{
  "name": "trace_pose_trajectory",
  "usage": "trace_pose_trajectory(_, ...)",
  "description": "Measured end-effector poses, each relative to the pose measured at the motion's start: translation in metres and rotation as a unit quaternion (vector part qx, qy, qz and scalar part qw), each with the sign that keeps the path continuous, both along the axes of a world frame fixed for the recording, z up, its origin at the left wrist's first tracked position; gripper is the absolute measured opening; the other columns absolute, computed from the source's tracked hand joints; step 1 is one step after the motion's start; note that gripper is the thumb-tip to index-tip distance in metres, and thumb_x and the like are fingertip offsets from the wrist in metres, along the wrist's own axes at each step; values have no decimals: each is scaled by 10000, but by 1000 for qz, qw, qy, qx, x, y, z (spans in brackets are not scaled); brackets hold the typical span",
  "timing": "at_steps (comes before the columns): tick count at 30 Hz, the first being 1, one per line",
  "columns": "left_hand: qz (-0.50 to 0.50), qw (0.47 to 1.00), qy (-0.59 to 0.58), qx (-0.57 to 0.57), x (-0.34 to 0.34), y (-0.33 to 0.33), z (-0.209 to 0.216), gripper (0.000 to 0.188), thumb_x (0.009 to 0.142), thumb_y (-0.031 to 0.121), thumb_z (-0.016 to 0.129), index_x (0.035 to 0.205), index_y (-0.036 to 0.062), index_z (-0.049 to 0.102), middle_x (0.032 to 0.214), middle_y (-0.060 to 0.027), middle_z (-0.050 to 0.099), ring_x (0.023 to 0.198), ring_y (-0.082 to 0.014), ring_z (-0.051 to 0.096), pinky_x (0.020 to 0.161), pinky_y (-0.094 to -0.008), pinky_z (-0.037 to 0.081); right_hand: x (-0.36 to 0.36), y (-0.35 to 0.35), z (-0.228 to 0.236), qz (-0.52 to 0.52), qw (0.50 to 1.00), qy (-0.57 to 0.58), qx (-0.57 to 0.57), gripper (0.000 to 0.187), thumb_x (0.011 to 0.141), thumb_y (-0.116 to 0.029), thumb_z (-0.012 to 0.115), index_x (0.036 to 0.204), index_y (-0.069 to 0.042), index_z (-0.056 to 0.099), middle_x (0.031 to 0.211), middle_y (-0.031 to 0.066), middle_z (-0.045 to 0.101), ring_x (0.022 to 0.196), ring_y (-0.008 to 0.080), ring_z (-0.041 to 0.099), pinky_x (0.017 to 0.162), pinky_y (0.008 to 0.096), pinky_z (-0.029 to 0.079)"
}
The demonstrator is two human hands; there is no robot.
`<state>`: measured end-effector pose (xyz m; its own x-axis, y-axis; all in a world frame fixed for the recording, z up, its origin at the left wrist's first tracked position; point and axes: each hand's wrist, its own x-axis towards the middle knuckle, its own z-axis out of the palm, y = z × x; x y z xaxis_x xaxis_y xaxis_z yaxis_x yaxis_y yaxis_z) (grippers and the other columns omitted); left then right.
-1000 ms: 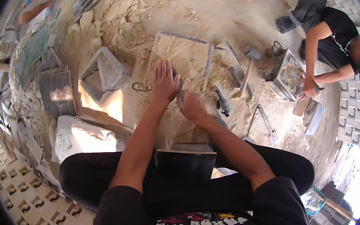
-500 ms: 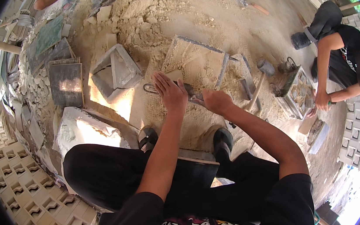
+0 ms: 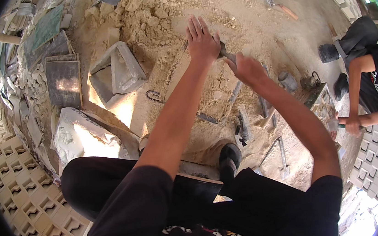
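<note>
My left hand (image 3: 203, 42) is open, fingers stretched forward, over the sandy heap (image 3: 160, 22). Close to its right, my right hand (image 3: 249, 69) is closed around a dark, flat-bladed tool (image 3: 228, 57). The tool's end reaches beside my left palm; my fingers hide its grip, so its exact kind is unclear. A U-shaped metal piece (image 3: 153, 94) lies on the sand left of my left forearm. Short dark strips, one of them a small bar (image 3: 207, 118), lie between my forearms.
A grey triangular-looking block mould (image 3: 128, 71) and a dark board (image 3: 64, 82) stand at left, near a white sack (image 3: 85, 136). A trowel (image 3: 278, 5) lies far right. At right, a co-worker's hands (image 3: 351, 125) work by a box-shaped mould (image 3: 320, 97), near a mallet head (image 3: 288, 81).
Both my hands have moved farther forward and right across the sand, the right still gripping the tool. The U-shaped metal piece is now clear of my left hand.
</note>
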<state>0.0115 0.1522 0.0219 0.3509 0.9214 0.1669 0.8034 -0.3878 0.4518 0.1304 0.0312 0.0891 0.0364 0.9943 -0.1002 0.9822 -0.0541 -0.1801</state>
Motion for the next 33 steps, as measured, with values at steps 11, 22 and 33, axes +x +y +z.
trace_pose_trajectory(11, -37, 991, 129, -18, -57, -121, 9, 681, 997, 376, 341, 1489, -57, 159, 1564, -254, 123, 1472, -365, 60, 1180, -514, 25, -30, -117, -16, 57, 980, 84, -169, 326, 1001, -311, 426, 993, 11, 475, 679, 220, 631, 602, 364, 672, 475, 478, 531)
trace_pose_trajectory(22, -101, 990, 101, -18, -28, -125, -9, 680, 1002, 430, 305, 1514, 13, 143, 1572, -237, 109, 1475, -349, 66, 1172, -553, 37, -14, -142, -17, -26, 966, 108, -232, 439, 1003, -406, 353, 1116, 3, 465, 954, 271, 635, 795, 428, 659, 692, 549, 520)
trace_pose_trajectory(33, -151, 982, 27, 113, 63, -27, 24, 661, 995, 392, 322, 1510, 13, 156, 1565, -210, 179, 1472, -297, 126, 1178, -538, 72, 40, -49, -5, -116, 987, 104, -48, 475, 996, -459, 390, 999, 6, 483, 752, 249, 650, 726, 446, 654, 653, 535, 516)
